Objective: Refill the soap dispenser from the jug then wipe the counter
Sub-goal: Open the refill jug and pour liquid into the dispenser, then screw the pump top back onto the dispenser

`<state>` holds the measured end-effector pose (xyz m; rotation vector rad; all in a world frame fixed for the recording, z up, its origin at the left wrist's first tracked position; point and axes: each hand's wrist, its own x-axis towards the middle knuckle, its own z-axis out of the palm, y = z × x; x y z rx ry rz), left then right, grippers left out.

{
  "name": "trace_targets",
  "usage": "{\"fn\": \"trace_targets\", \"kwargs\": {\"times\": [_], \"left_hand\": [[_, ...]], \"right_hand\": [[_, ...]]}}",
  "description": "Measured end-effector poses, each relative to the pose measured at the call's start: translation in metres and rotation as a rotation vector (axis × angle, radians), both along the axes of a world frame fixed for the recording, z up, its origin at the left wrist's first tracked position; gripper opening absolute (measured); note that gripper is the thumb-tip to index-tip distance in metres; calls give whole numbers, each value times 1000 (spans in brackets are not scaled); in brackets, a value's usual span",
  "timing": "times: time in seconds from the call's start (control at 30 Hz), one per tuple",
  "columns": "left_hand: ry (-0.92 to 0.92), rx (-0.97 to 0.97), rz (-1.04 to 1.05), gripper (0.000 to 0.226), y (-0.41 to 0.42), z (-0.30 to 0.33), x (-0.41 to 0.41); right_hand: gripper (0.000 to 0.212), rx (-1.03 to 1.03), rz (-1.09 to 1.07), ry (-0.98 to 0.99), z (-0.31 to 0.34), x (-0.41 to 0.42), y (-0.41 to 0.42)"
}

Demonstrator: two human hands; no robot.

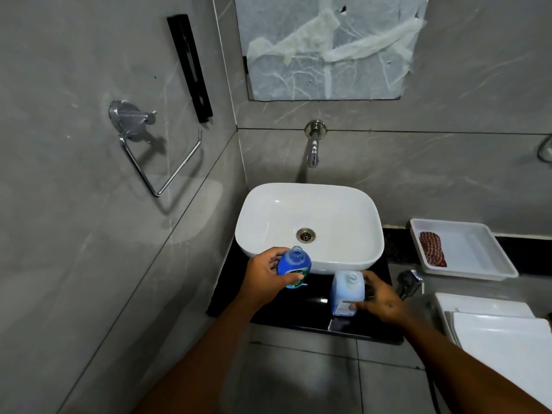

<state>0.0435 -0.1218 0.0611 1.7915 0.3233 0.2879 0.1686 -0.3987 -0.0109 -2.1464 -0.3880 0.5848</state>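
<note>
My left hand [265,273] grips a small blue soap dispenser bottle [294,264] with its pump off and its neck open, held upright just above the black counter [316,321], in front of the basin. My right hand [379,297] wraps the right side of a pale blue square jug [348,291], also uncapped, which stands on the counter. The two bottles are a short gap apart. A folded red-and-white checked cloth [432,248] lies in the white tray [478,264] to the right.
A white vessel basin [309,225] sits on the counter under a wall tap [313,147]. Grey tiled walls close in at left and behind. A chrome holder [155,150] hangs on the left wall. A white toilet lid [504,339] and a chrome spray fitting [409,282] are at right.
</note>
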Motion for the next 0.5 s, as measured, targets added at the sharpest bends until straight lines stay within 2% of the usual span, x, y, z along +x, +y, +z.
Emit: {"fn": "trace_targets", "kwargs": {"times": [0.13, 0.17, 0.2, 0.27, 0.37, 0.43, 0.5], "left_hand": [[23, 16, 5, 50, 8, -2, -6], [31, 24, 10, 49, 12, -4, -9], [37, 28, 18, 50, 16, -7, -12], [48, 47, 47, 53, 23, -12, -22], [59, 58, 101, 55, 30, -20, -40], [76, 29, 152, 54, 34, -27, -55], [97, -3, 201, 52, 37, -32, -70]], "right_hand": [[113, -205, 130, 0, 27, 14, 8], [115, -285, 169, -40, 39, 19, 11], [110, -358, 200, -111, 50, 23, 16], [87, -400, 194, -283, 72, 27, 31], [47, -241, 184, -458, 89, 24, 74], [32, -138, 264, -450, 84, 17, 116], [24, -153, 357, -391, 71, 6, 158]]}}
